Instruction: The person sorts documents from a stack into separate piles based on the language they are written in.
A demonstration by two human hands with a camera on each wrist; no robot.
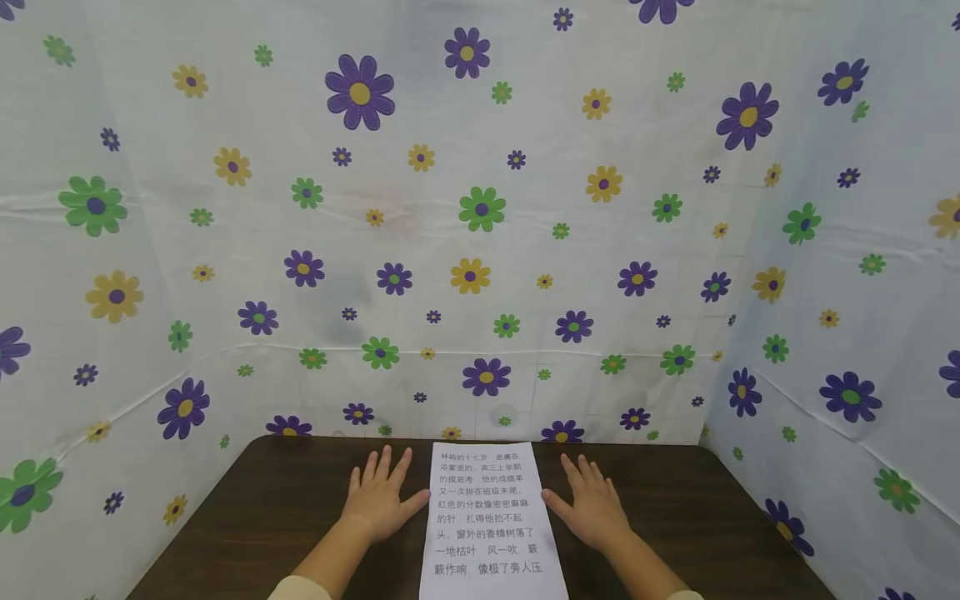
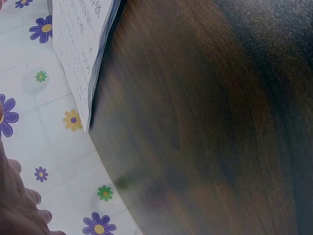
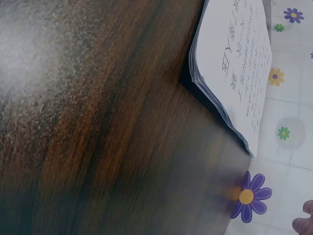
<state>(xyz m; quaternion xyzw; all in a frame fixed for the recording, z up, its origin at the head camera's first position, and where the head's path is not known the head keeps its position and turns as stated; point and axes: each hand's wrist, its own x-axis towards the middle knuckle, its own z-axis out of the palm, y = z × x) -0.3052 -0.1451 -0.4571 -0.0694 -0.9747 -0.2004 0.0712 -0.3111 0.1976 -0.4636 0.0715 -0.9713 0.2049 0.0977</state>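
A stack of white paper sheets, printed with lines of Chinese characters, lies in the middle of the dark wooden table. To its left, my left hand has its fingers spread and straight, the thumb tip right at the stack's left edge. On the other side my right hand is also spread, its thumb pointing at the right edge. Neither hand holds anything. The left wrist view catches part of the left hand at its lower left; in the right wrist view only fingertips show, at the lower right corner.
The brown wood-grain table ends against a white cloth backdrop patterned with purple, green and yellow flowers. The same cloth rises along the left and right sides. Several layered sheet edges show along the stack in the right wrist view.
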